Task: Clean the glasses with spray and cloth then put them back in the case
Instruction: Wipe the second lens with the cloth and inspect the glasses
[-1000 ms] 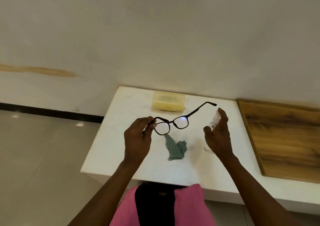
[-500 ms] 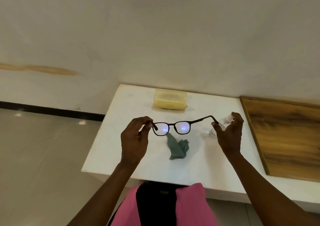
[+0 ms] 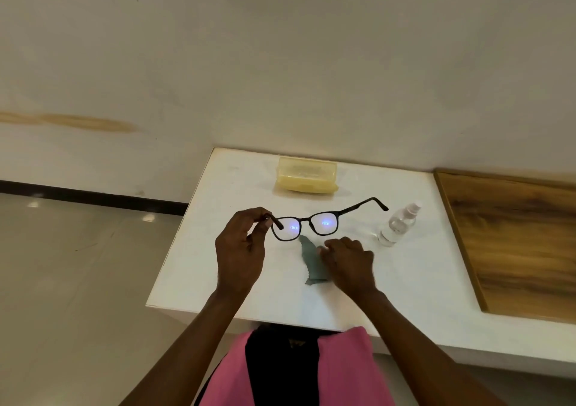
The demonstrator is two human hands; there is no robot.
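White bench (image 3: 414, 274): left hand (image 3: 240, 250) pinches the light, fragile glasses (image 3: 314, 223) by a temple; right hand (image 3: 349, 262) fingers curl onto the soft cloth (image 3: 308, 257).

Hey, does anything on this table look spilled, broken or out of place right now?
Nothing stands out. The spray bottle stands upright with no puddle visible, the yellow case sits closed at the back, and the glasses look intact in the left hand. The crumpled cloth lies under the right hand.
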